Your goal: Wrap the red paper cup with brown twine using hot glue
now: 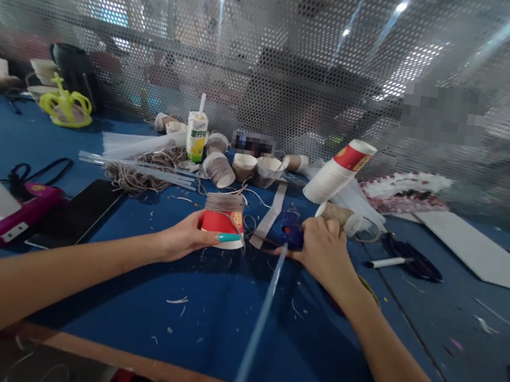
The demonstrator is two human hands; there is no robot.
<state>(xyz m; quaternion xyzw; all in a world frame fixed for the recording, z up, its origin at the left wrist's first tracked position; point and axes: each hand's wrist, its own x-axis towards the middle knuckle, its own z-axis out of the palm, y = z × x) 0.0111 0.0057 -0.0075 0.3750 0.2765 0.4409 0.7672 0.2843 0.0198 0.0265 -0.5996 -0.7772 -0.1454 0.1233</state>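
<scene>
My left hand point(182, 236) is closed around a red paper cup point(216, 222), thumb along its lower side. Grey-brown cord point(224, 202) is wound around the cup's upper part, and a loose length trails off to the right. My right hand point(327, 248) grips a blue hot glue gun point(292, 230) just right of the cup; its fingers are partly hidden. From the back of the gun a long clear glue stick point(260, 326) points towards me. A pale strip point(271, 216) lies flat between the cup and the gun.
Behind are cord-wrapped cups point(218, 169), a drink carton point(196, 136) with a straw and a leaning cup stack point(338, 171). Left lie a cord heap point(139, 177), a black phone point(79, 214) and a purple power strip point(12, 215). A marker point(389, 262) lies right. Perforated metal point(201, 36) stands behind.
</scene>
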